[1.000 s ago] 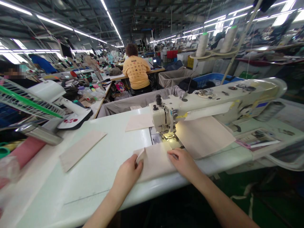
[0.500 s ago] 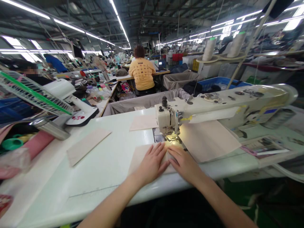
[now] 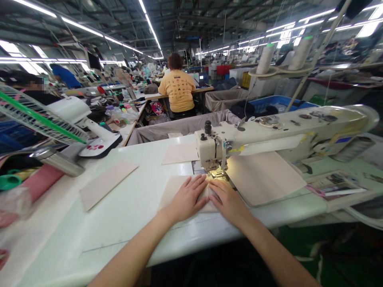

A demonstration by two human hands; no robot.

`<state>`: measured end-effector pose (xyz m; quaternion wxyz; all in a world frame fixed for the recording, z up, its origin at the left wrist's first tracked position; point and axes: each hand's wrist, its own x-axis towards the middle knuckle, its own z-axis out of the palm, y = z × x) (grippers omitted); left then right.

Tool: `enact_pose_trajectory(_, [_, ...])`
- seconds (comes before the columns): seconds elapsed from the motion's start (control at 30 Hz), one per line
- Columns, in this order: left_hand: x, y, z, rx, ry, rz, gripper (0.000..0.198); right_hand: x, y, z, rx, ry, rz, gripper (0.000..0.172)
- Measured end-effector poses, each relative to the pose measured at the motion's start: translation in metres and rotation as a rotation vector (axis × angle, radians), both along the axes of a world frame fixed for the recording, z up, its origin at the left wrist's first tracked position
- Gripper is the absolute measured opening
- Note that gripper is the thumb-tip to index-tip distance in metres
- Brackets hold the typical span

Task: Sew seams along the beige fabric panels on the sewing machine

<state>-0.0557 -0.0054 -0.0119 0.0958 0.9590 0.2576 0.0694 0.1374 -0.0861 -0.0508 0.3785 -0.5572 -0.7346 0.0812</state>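
Observation:
Both palms lie flat on a beige fabric piece (image 3: 169, 191) just in front of the lit needle area of a sewing machine (image 3: 214, 151). My left hand (image 3: 189, 197) has its fingers stretched out over the fabric, close to the presser foot (image 3: 218, 174). Beside it, my right hand (image 3: 228, 199) presses the right part of the same piece, fingers extended. The hands partly hide the fabric. A larger beige fabric piece (image 3: 266, 179) lies under the machine arm, and another beige piece (image 3: 181, 153) rests left of the machine head.
A narrow beige piece (image 3: 109, 185) lies on the pale table (image 3: 125, 223) to the left. Beyond it stand a steel flask (image 3: 58, 161) and a white fan (image 3: 72, 109). Thread cones (image 3: 265, 59) rise behind the machine. A person in a yellow shirt (image 3: 178, 89) sits ahead.
The fabric under my hands has shifted slightly away from me, towards the presser foot, and both hands have moved with it. The view has turned a little.

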Motion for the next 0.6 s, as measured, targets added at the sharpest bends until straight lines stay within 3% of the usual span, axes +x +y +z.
enact_pose_trajectory(0.33, [0.002,0.007,0.001,0.027,0.036,-0.006,0.057,0.0,0.001,0.004,0.001,-0.026,-0.007,0.035])
enact_pose_trajectory(0.6, [-0.009,-0.049,0.01,-0.024,-0.029,-0.208,0.043,0.011,-0.055,0.01,0.081,-0.086,0.057,0.027])
